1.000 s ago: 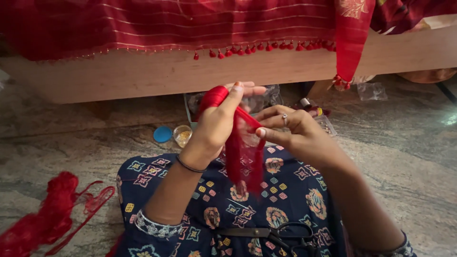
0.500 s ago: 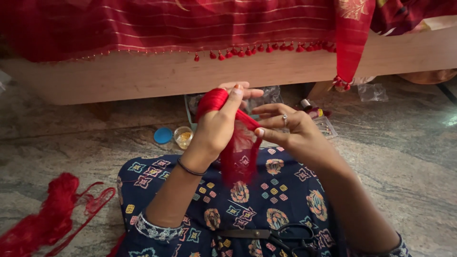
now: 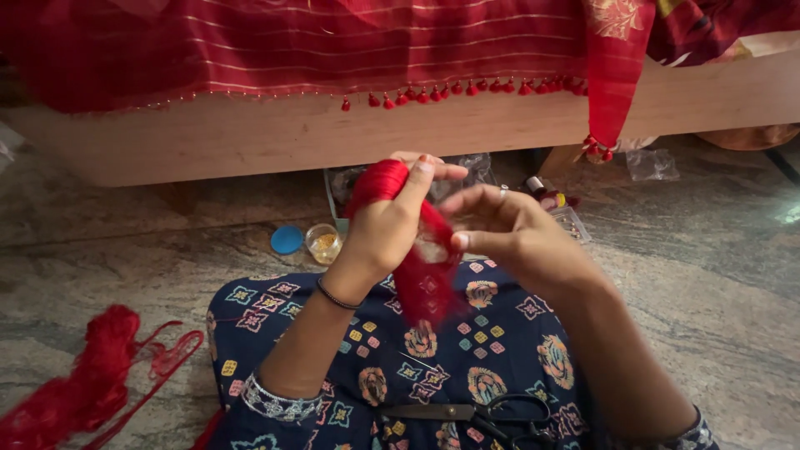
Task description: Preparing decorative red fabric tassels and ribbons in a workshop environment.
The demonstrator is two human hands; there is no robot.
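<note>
- The left hand (image 3: 385,223) is raised over the lap, its fingers wrapped with a thick winding of glossy red thread (image 3: 382,180); the hand is closed around that winding.
- A loose sheer hank of the same red thread (image 3: 427,283) hangs down from between the two hands onto the dark blue patterned cloth (image 3: 492,350) covering the lap.
- The right hand (image 3: 510,235) sits just right of the left, fingers curled in a narrow pinch at the hanging thread; a ring shows on one finger.
- A pair of black-handled scissors (image 3: 483,412) lies on the lap, near the viewer.
- On the stone floor to the left lies a heap of red thread (image 3: 87,379).
- Farther off, a small blue round lid (image 3: 286,240) lies beside a small clear jar of golden beads (image 3: 323,242).
- Beyond, a red striped cloth with small tassels (image 3: 333,46) drapes over a wooden bed frame (image 3: 250,142).
</note>
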